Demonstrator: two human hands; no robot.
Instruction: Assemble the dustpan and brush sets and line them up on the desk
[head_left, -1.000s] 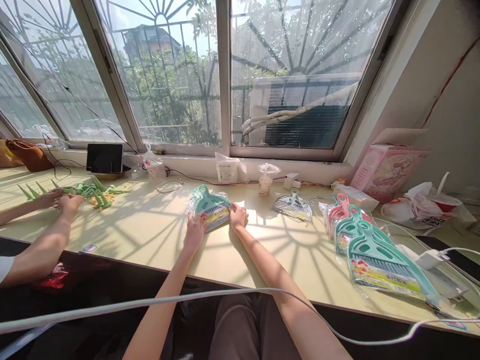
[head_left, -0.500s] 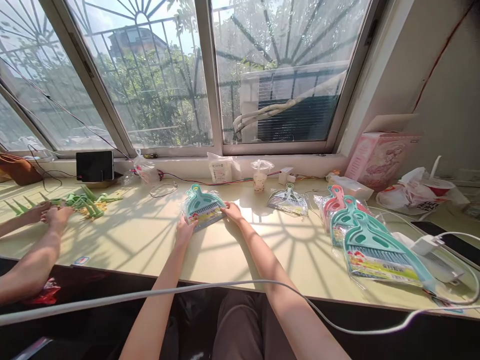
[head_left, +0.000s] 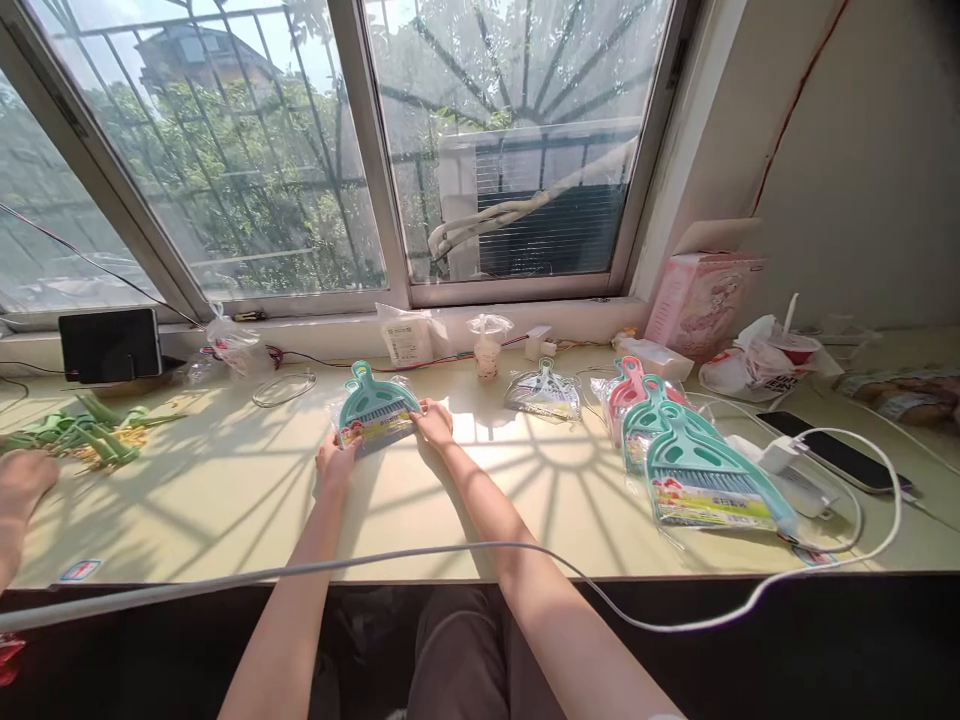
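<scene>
A green dustpan-and-brush set (head_left: 381, 410) in clear plastic lies on the pale table, between my two hands. My left hand (head_left: 335, 460) grips its lower left corner, thumb on top. At its right edge my right hand (head_left: 433, 422) pinches the wrapping and pan. Farther right is a pile of wrapped sets, with a green one (head_left: 712, 485) in front and a pink one (head_left: 628, 385) behind. Another wrapped set, greyish in the glare (head_left: 546, 392), lies behind and to the right of my hands.
A white cable (head_left: 420, 552) crosses in front of my forearms. Along the window stand a tablet (head_left: 111, 345), a plastic cup (head_left: 487, 350) and a pink box (head_left: 705, 300). At the left, another person's hand (head_left: 26, 480) is near green plastic pieces (head_left: 105, 440).
The view has turned to the right, so everything appears farther left. Both my hands still hold the green set. The other person's hands are now partly out of view.
</scene>
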